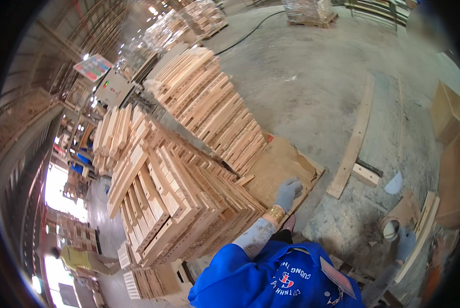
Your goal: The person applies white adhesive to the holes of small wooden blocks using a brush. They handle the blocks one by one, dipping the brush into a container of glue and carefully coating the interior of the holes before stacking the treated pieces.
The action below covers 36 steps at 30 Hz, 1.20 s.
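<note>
The grey concrete floor (312, 77) holds tall stacks of pale wooden frames (178, 195). A flat brown board sheet (281, 164) lies under the left glove's fingers (290, 189). A long pale wooden plank (354, 143) lies further right.

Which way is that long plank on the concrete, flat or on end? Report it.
Lying flat: the long plank rests full-length on the concrete floor.
</note>
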Available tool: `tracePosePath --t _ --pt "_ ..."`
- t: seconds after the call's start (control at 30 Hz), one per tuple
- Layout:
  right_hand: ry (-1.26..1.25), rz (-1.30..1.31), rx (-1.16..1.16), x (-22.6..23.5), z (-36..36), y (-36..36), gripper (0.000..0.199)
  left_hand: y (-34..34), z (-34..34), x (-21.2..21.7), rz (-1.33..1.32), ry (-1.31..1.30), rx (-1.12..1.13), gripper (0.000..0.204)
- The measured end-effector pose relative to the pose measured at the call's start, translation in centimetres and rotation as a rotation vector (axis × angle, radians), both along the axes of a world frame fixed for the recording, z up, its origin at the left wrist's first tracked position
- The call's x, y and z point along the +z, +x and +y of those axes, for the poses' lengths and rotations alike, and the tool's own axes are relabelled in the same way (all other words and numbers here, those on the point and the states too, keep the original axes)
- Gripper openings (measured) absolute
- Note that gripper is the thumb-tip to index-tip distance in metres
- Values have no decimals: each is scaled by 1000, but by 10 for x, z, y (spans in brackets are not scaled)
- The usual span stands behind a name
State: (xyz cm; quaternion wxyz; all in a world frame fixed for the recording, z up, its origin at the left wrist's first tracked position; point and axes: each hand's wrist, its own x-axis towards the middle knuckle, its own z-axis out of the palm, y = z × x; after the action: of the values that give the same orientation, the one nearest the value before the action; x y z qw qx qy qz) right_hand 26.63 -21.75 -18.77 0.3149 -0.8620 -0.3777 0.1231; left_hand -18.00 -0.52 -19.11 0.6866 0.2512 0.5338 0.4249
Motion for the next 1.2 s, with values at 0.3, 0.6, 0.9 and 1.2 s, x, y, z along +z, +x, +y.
tracePosePath --t 0.3,0.6,0.9,1.2 --pt "117 -297 -350 22 -17 -3 65 -5 74 34 -108 312 -24 31" --pt "210 -240 -373 126 65 -100 55 0 81 104 431 691 -216 23" --pt "377 365 700 158 247 -259 41 -103 -44 219 162 962 -100 32" --pt "573 326 1869 264 260 -542 62 -299 -233 290 1158 702 1058 36"
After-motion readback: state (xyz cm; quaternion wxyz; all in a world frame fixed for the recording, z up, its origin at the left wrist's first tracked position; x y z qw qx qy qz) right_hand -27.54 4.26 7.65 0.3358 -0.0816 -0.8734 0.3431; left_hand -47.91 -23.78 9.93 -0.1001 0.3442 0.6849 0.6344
